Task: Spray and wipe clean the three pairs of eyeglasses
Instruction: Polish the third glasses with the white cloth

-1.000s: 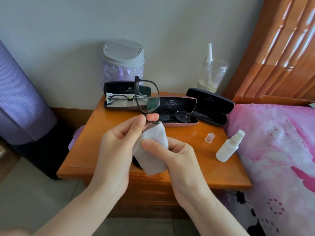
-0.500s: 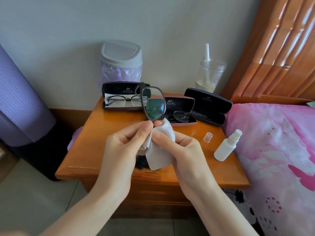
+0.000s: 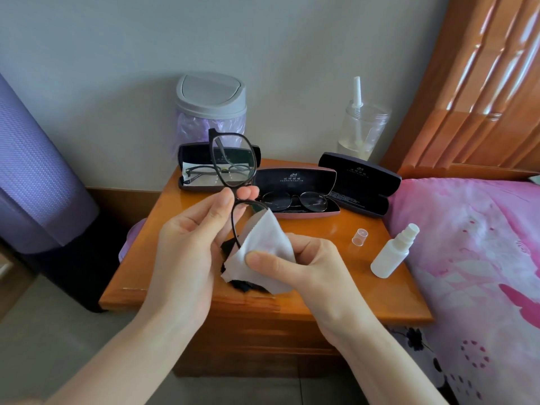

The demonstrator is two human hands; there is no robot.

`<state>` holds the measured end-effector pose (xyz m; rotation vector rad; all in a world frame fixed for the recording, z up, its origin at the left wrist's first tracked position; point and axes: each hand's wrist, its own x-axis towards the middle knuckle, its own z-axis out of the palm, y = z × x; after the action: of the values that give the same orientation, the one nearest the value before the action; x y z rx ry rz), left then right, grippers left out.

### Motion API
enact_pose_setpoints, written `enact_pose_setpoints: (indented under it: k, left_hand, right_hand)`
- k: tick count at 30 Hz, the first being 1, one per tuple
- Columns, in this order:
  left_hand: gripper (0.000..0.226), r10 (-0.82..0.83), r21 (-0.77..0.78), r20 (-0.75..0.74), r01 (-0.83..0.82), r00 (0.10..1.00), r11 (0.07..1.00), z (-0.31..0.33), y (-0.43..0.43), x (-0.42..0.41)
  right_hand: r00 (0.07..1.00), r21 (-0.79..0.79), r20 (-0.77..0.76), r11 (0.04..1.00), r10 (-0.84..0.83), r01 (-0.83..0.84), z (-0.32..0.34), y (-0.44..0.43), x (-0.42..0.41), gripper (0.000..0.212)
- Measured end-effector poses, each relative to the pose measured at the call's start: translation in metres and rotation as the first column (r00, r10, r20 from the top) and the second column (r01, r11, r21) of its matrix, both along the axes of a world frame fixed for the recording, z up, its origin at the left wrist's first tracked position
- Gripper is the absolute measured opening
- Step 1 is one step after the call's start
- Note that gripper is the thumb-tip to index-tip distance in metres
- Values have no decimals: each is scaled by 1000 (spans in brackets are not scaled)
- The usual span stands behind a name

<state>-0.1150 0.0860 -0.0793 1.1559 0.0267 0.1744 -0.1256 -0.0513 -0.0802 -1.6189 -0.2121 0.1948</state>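
My left hand (image 3: 190,247) pinches the bridge of dark-framed glasses (image 3: 233,162), held on end above the nightstand. The lower lens is wrapped in a white cloth (image 3: 263,244), which my right hand (image 3: 304,267) pinches between thumb and fingers. A second pair (image 3: 210,172) lies in an open case at the back left. A third pair with thin round rims (image 3: 293,200) lies in the open pink case (image 3: 295,182). The white spray bottle (image 3: 393,252) stands uncapped at the right, its clear cap (image 3: 360,237) beside it.
An empty open black case (image 3: 361,182) lies behind the bottle. A grey-lidded bin (image 3: 211,103) and a clear jar (image 3: 362,127) stand by the wall. The wooden nightstand (image 3: 318,299) meets a pink bed (image 3: 473,244) on the right. A dark cloth (image 3: 242,285) lies under my hands.
The glasses have turned, so the upper lens faces me more squarely. My right hand slid down with the cloth over the lower lens.
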Motion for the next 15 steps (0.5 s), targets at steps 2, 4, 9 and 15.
enact_pose_setpoints:
  k: [2, 4, 9, 15]
  left_hand:
    - [23, 16, 23, 14, -16, 1000, 1000, 0, -2, -1]
    - [23, 21, 52, 23, -22, 1000, 998, -1, -4, -3]
    - [22, 20, 72, 32, -23, 999, 997, 1, -11, -10]
    - [25, -47, 110, 20, 45, 999, 993, -5, -19, -16]
  right_hand:
    - [1000, 2, -7, 1000, 1, -1, 0, -1, 0, 24]
    - [1000, 9, -15, 1000, -2, 2, -1, 0, 0, 25]
    - [998, 92, -37, 995, -42, 45, -8, 3, 1, 26]
    - [990, 227, -47, 964, -133, 140, -9, 6, 1, 21]
